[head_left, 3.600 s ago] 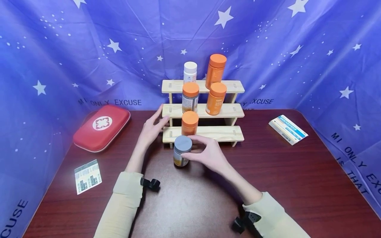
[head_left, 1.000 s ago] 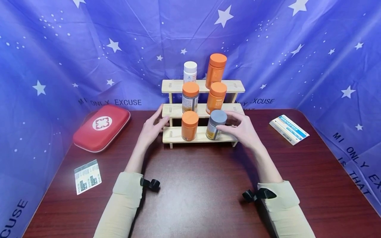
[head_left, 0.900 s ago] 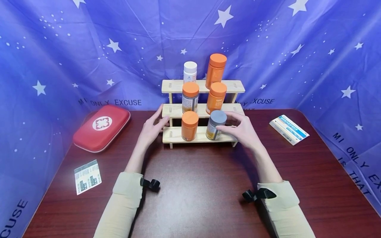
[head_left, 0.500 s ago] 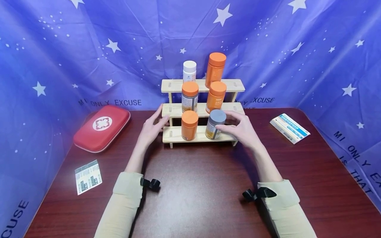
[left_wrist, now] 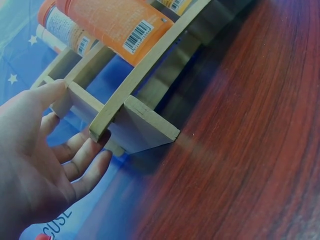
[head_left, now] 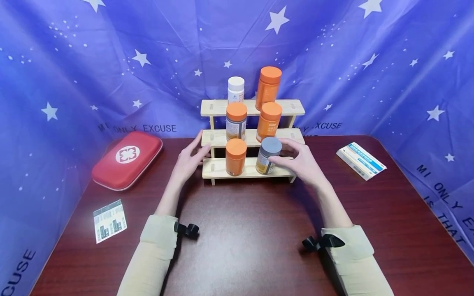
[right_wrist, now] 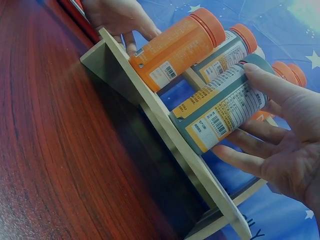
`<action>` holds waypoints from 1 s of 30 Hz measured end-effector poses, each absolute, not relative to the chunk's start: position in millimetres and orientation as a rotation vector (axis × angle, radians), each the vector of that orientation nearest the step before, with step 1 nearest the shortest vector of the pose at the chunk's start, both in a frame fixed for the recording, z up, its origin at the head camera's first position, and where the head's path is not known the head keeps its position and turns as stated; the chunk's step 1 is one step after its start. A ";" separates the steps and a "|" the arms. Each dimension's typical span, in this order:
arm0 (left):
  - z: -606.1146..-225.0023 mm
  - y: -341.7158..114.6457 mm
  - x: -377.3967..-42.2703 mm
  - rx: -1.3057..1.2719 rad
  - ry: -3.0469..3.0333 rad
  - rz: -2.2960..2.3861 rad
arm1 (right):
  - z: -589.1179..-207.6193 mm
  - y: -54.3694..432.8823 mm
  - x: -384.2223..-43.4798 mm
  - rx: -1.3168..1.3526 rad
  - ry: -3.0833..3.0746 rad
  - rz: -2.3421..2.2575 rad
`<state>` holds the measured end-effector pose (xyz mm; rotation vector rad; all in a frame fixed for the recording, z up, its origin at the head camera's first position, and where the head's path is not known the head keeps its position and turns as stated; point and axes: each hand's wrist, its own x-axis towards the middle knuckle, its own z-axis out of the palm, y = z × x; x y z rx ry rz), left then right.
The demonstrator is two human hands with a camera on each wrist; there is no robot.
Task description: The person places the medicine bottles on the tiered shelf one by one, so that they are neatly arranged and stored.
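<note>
My right hand (head_left: 301, 160) grips a grey-capped supplement bottle (head_left: 267, 158) standing on the lowest tier of a wooden three-tier rack (head_left: 218, 166). In the right wrist view, the thumb lies at the cap and the fingers reach round the far side of the bottle (right_wrist: 215, 115). At the rack's left end, my left hand (head_left: 188, 161) touches the ends of the tiers with spread fingers, as the left wrist view shows. An orange bottle (head_left: 235, 158) stands left of the grey-capped one on the same tier.
Higher up stand an orange-capped bottle (head_left: 236, 121), two orange bottles and a white bottle (head_left: 235, 90). A red first-aid case (head_left: 127, 160) and a printed sheet (head_left: 110, 222) lie on the left. The medicine box (head_left: 361, 160) is at right; blue starry cloth surrounds the table.
Since the oldest frame, my right hand has carried the grey-capped bottle from before the rack to the lowest tier's right side. Over the last second both hands have stayed still.
</note>
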<state>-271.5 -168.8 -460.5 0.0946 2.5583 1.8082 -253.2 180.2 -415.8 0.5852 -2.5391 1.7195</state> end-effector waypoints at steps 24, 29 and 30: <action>-461.0 -170.3 -270.4 0.084 2.563 1.816 | -414.8 180.1 -253.8 0.599 -2.559 1.705; -461.5 -169.9 -270.6 0.088 2.561 1.799 | -416.3 181.2 -252.6 0.591 -2.577 1.708; -461.3 -169.8 -270.6 0.089 2.563 1.798 | -416.6 181.4 -252.7 0.590 -2.577 1.708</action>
